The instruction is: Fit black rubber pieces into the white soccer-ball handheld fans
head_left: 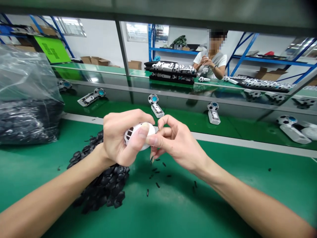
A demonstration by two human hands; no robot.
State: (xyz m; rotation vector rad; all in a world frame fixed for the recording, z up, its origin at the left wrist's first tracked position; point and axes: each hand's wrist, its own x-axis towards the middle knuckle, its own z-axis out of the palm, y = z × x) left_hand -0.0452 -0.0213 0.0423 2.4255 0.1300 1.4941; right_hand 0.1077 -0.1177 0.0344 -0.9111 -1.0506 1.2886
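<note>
My left hand (126, 137) is wrapped round a white rounded part (135, 132) with black slots, its thumb pressing on the top. Beside it, my right hand (175, 140) has its fingers bent in, thumb and index fingertips at the part's right edge. Whether a small piece sits between those fingertips is hidden. Below and left of the hands lies a pile of black plastic pieces (109, 188). Several tiny black strips (158, 185) are scattered on the green table (173, 211) under my right hand.
A clear bag of black pieces (27, 119) stands at the left. Beyond a pale rail (223, 138), white units with football-patterned heads (157, 110) lie on a green belt. Across it, a person (210, 61) holds a white part near stacked black trays (170, 77). A metal beam crosses overhead.
</note>
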